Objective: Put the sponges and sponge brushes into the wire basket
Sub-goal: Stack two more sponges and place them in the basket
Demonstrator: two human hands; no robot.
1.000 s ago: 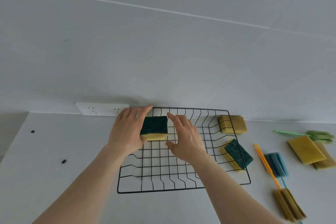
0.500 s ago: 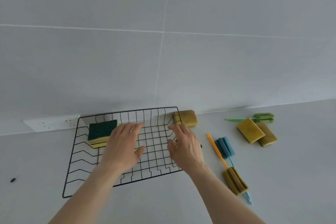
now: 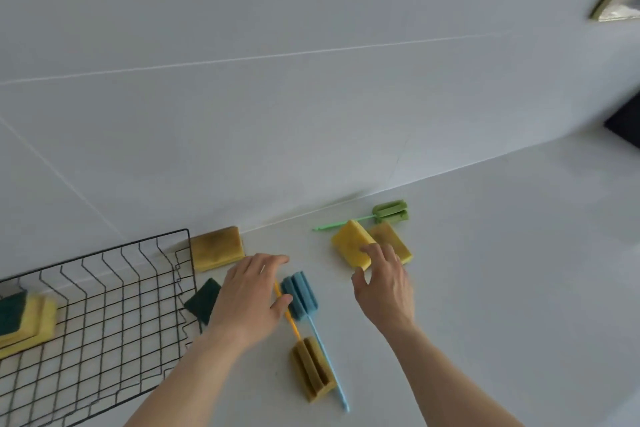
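One wire basket (image 3: 104, 315) at the left edge of the counter (image 3: 502, 288). Five flat sponges in all: one green-and-yellow sponge (image 3: 24, 322) inside the basket at its left side; one brownish-yellow sponge (image 3: 216, 248) against the back wall just beside the basket's far right corner; one dark green sponge (image 3: 202, 300) just outside the basket's right rim; one bright yellow sponge (image 3: 351, 244) and one tan sponge (image 3: 391, 239) touching side by side further right. Three sponge brushes: one blue (image 3: 299, 295), one orange-handled with an ochre head (image 3: 311, 369), one green (image 3: 389, 211) near the back wall. Two hands: left (image 3: 249, 298), right (image 3: 384, 288).
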